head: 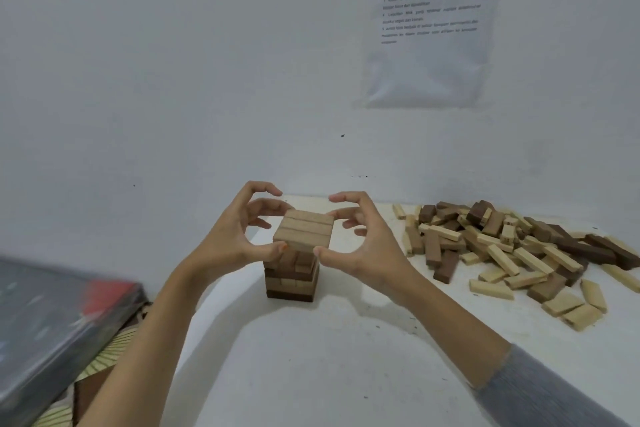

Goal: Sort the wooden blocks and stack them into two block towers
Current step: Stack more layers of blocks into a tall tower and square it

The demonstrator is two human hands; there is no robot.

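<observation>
Left of the loose block pile (502, 246), seen from the head: pinching the pale top layer of one short tower (292, 282) with curled fingers of left hand (228, 236) and right hand (370, 246), no second tower begun, most blocks unstacked.

One tower (292, 282), one loose-block pile (512, 246), one wall sheet (429, 28).
</observation>
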